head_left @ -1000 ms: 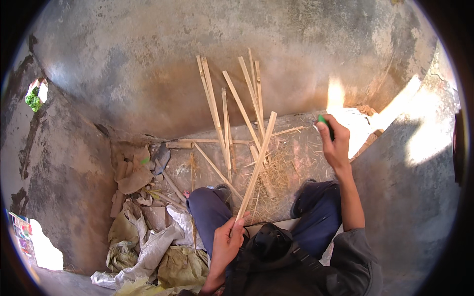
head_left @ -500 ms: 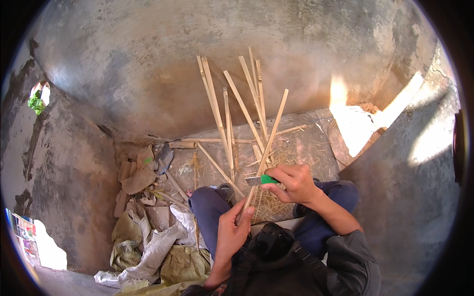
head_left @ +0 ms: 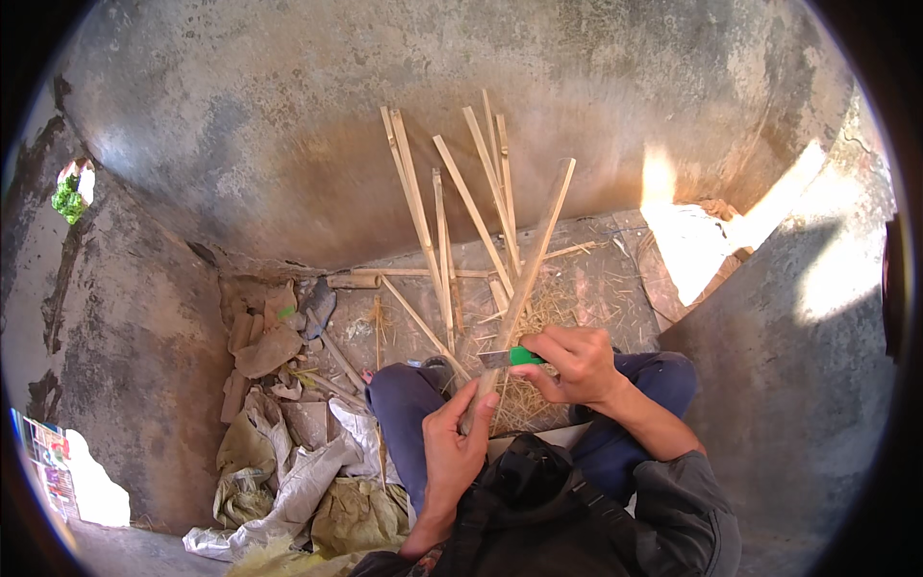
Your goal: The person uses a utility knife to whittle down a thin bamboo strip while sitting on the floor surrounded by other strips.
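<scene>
My left hand [head_left: 458,438] is closed around the near end of a long, flat bamboo strip [head_left: 540,248], which slants up and away to the right. In my right hand [head_left: 581,365] is a knife with a green handle [head_left: 524,356]. Its short metal blade [head_left: 493,360] lies across the strip, just beyond my left fingers. My right fingers wrap the handle and hide part of it. Pale shavings [head_left: 524,404] lie on the floor under the strip, between my bent legs.
Several bamboo strips [head_left: 471,197] lean against the far wall [head_left: 317,173]. Crumpled sacks [head_left: 288,481] lie at my left, with broken clay pieces [head_left: 267,353] and sticks beyond them. Concrete walls stand close on both sides. A sunlit sheet [head_left: 687,250] lies in the far right corner.
The held strip's far end has swung slightly up and to the right, and its broad face shows more. The knife stays across it, with both hands almost in place.
</scene>
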Motion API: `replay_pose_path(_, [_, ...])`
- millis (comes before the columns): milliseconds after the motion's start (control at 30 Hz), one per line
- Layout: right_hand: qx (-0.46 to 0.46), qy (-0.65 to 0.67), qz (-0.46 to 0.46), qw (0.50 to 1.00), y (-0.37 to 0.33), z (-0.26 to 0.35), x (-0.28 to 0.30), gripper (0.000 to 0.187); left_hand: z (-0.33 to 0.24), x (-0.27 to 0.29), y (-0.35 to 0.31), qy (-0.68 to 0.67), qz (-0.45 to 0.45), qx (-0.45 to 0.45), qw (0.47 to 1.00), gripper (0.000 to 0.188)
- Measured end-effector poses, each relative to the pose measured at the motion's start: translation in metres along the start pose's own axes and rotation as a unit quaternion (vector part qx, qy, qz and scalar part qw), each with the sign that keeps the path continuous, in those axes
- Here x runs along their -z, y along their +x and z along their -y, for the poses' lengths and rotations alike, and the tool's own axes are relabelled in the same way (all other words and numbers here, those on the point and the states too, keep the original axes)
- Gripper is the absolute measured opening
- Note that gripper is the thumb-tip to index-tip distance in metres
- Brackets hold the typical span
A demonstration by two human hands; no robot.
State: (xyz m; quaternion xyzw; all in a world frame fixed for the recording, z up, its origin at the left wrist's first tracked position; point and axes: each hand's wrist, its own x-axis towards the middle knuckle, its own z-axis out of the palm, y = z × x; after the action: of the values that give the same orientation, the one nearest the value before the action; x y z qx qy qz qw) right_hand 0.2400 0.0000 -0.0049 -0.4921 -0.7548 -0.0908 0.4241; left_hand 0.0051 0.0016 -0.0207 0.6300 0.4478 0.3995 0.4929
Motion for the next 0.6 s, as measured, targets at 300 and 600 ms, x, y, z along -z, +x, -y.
replay_pose_path(300, [-0.014,-0.039,0.005,0.999,0.006,-0.005,0.008,0.029,-0.005,0.003,-0.002,-0.004,0.003,0.015,1.0,0.034])
replay_pose_path(600, [-0.202,-0.042,-0.153,0.966,0.019,-0.076,0.055,0.027,0.006,0.023,-0.03,0.037,0.061,0.041,0.997,0.029])
